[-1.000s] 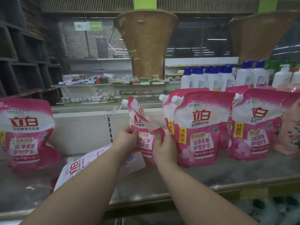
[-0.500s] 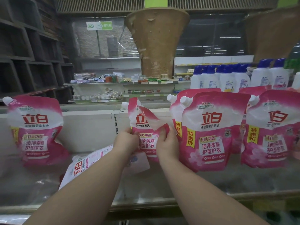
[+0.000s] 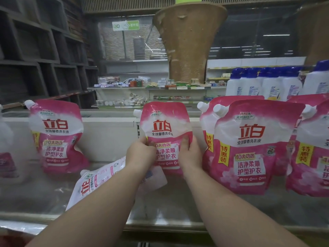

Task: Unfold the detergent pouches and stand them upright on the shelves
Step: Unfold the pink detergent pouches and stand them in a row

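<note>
Held pouch: a pink and white plastic detergent pouch with a white corner cap [image 3: 166,132] is being held upright and flat above the grey shelf [image 3: 169,209], between the standing pouches.
Left hand [image 3: 140,154]: its grip is pinching the pouch's left edge.
Right hand [image 3: 190,154]: its grip is pinching the right edge.
Lying pouch: a white-backed pouch [image 3: 92,184] is lying flat under the left forearm.
Neighbours: one pink pouch [image 3: 58,138] is standing at left, a row of pink pouches [image 3: 252,148] at right.

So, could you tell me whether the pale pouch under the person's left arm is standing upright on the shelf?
No, the pale pouch lies flat on the shelf, its cap towards the left, below the left hand.
</note>
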Motion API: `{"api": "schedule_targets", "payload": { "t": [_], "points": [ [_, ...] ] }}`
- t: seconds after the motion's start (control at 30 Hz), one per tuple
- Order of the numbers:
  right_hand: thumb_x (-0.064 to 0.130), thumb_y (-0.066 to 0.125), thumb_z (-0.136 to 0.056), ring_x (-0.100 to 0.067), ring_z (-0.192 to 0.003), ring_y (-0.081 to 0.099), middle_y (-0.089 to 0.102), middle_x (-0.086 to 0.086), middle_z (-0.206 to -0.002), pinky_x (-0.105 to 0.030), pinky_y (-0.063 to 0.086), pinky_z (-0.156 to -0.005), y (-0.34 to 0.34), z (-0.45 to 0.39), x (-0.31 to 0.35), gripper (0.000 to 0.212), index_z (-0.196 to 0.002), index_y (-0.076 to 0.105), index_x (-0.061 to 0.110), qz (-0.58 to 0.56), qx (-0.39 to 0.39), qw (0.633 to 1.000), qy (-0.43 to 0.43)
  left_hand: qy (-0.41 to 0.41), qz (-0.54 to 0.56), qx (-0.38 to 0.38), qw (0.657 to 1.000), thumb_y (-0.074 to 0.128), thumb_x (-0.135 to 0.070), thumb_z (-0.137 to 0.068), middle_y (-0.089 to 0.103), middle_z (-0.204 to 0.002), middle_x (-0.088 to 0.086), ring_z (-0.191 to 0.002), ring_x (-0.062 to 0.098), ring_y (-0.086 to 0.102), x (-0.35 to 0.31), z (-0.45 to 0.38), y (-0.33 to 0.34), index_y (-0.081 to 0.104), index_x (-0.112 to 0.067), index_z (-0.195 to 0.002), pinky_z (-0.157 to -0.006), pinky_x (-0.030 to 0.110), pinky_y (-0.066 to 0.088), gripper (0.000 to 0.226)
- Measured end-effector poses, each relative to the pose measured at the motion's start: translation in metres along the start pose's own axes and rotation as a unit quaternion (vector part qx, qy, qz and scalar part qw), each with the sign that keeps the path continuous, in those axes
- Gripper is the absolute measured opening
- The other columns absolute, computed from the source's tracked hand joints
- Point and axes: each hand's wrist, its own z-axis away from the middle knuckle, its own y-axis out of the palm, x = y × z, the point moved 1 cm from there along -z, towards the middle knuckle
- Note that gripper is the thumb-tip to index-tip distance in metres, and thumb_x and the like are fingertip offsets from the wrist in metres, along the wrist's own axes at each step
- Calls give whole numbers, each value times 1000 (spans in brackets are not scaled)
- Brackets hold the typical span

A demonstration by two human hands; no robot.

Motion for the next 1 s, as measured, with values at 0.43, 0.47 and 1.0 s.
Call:
{"api": "schedule_targets", "payload": {
  "t": [0.43,0.47,1.0],
  "points": [
    [48,38,-112,-12,-81,75,75,7,-94,-33,63,-66,5,-6,-8,29,-108,59,28,-31,-10,999,-29,-140,186,51,971,48,-25,-94,79,-99,16,-85,32,78,-8,-5,-9,74,-10,-96,-87,44,61,30],
    [45,39,-112,-13,-80,76,75,6,-94,-34,64,-66,4,-6,-7,26,-104,59,29,-41,-14,999,-33,-140,194,49,970,44,-21,-98,80,-98,15,-86,32,79,-8,-7,-10,75,-10,-100,-89,48,61,33],
    [69,32,-102,-20,-93,76,73,5,-106,-48,66,-79,1,-16,-19,38,-123,51,43,-42,-97,994,-33,-27,63,110,992,63,-26,-105,82,-94,-2,-87,20,80,-7,-31,-7,76,-24,-106,-82,47,65,13]
  ]
}}
